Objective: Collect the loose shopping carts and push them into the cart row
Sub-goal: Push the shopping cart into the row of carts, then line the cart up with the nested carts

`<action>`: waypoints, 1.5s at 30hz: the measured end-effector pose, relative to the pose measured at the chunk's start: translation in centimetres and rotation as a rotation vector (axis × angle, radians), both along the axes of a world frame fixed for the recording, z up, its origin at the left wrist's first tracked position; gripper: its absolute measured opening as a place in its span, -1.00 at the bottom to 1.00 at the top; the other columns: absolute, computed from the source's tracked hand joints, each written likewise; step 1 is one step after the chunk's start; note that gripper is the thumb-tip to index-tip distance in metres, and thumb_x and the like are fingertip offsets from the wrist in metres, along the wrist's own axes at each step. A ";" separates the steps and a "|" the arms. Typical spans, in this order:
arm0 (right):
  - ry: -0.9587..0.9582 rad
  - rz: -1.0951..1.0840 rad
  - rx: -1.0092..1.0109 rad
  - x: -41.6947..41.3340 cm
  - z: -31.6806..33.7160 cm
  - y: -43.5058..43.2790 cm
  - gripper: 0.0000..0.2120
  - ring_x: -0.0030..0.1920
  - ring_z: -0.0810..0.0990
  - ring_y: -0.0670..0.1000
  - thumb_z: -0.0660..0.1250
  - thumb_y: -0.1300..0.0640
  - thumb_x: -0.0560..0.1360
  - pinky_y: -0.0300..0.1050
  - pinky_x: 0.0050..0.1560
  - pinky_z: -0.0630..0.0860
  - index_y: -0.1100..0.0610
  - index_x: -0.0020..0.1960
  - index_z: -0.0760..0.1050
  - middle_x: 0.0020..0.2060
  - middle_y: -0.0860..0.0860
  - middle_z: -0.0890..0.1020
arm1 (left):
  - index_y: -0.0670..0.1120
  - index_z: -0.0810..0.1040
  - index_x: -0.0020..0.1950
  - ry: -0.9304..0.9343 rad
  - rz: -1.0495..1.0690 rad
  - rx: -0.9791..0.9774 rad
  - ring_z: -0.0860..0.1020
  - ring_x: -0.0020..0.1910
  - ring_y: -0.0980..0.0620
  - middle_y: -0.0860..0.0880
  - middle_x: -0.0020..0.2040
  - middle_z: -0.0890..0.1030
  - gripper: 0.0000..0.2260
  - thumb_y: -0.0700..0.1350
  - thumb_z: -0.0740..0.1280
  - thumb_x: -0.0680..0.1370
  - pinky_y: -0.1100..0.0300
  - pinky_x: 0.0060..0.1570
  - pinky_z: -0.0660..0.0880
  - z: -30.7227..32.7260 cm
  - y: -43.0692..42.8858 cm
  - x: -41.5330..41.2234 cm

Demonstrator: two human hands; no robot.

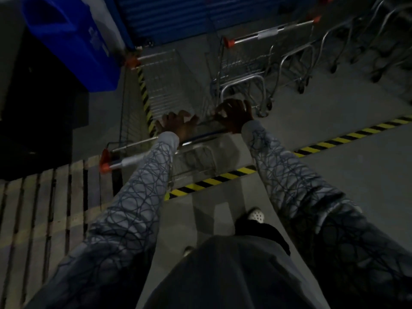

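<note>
**A:** Which step is this?

**B:** The push, I'd judge. From the left, a wooden pallet (pixel 44 197) and a blue bin (pixel 73 41) flank the loose cart (pixel 165 85). It stands on the floor across the striped floor tape (pixel 214 180), with its nose pointing away from the person. To its right is another cart (pixel 245 70), and beyond that the cart row (pixel 334 47) at the far right. I can't tell whether that nearer cart is already nested into the row.

**A:** Is the loose one lined up?

**B:** It doesn't look so, since the row lies off to its right. The next move probably calls for swinging the nose rightward, clear of the bin, and then driving it into the rear of the last cart.

**A:** And the hands?

**B:** Both arms reach forward, nearly straight. The left grip (pixel 176 124) sits about midway along the handle (pixel 131 160), with its fingers curled just past the bar. The picture is too dim and blurred to tell whether it's clamped on anything. The right grip (pixel 234 118) is at the handle's right end, with its fingers curled over the bar and holding it
</note>
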State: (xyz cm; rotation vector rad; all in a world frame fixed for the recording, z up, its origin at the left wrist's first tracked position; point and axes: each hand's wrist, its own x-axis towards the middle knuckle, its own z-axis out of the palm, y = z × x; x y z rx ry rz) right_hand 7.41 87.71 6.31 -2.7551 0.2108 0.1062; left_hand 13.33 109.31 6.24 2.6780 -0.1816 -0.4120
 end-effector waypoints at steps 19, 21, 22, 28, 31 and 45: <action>0.051 -0.187 0.121 19.3 -0.7 -32.0 -0.43 0.59 0.01 0.15 0.15 -0.28 0.61 0.22 0.55 -0.02 -0.03 0.52 0.29 0.58 0.07 0.15 | 0.30 0.31 0.47 -0.135 -0.254 0.036 0.16 0.52 -0.18 -0.06 0.52 0.31 -0.52 0.35 0.08 0.56 -0.08 0.47 0.12 -1.7 -31.4 19.3; 0.030 -0.234 0.213 23.4 -1.7 -35.1 -0.36 0.58 0.05 0.15 0.20 -0.26 0.60 0.08 0.56 0.01 0.02 0.57 0.21 0.59 0.12 0.13 | 0.36 0.31 0.45 -0.167 -0.279 0.047 0.17 0.53 -0.17 0.02 0.55 0.29 -0.45 0.43 -0.01 0.48 -0.10 0.50 0.09 -2.6 -33.6 23.4; 0.023 -0.264 0.216 25.3 -2.0 -36.7 -0.31 0.59 0.03 0.16 0.21 -0.27 0.59 0.09 0.56 0.01 0.02 0.60 0.15 0.60 0.13 0.09 | 0.35 0.33 0.44 -0.208 -0.279 0.060 0.19 0.53 -0.15 0.05 0.54 0.31 -0.45 0.41 0.00 0.48 -0.12 0.51 0.05 -3.0 -35.0 25.4; -0.015 -0.331 0.022 33.4 -4.2 -45.1 -0.41 0.58 0.09 0.10 0.13 -0.21 0.59 0.28 0.49 0.11 -0.09 0.58 0.17 0.59 0.04 0.13 | 0.14 0.33 0.53 -0.242 -0.192 0.002 0.15 0.57 -0.08 -0.04 0.56 0.29 -0.57 0.16 0.16 0.66 0.01 0.46 -0.25 -3.9 -42.2 33.1; 0.051 -0.274 -0.105 37.0 -6.7 -47.1 -0.49 0.61 -0.09 0.12 -0.02 -0.18 0.66 0.30 0.52 -0.07 -0.19 0.60 0.08 0.62 0.03 0.04 | 0.06 0.43 0.48 -0.181 -0.135 0.117 0.21 0.52 -0.24 -0.18 0.52 0.33 -0.55 0.18 0.06 0.65 -0.13 0.51 -0.06 -6.1 -42.1 35.0; 0.035 0.027 -0.256 59.4 -7.1 -44.8 -0.47 0.59 0.05 0.16 -0.10 -0.25 0.61 0.43 0.44 -0.27 -0.24 0.56 0.16 0.58 0.11 0.20 | -0.05 0.42 0.48 -0.149 0.129 0.308 0.20 0.49 -0.34 -0.37 0.46 0.30 -0.47 0.24 0.04 0.65 -0.19 0.52 -0.16 -6.9 -39.6 56.9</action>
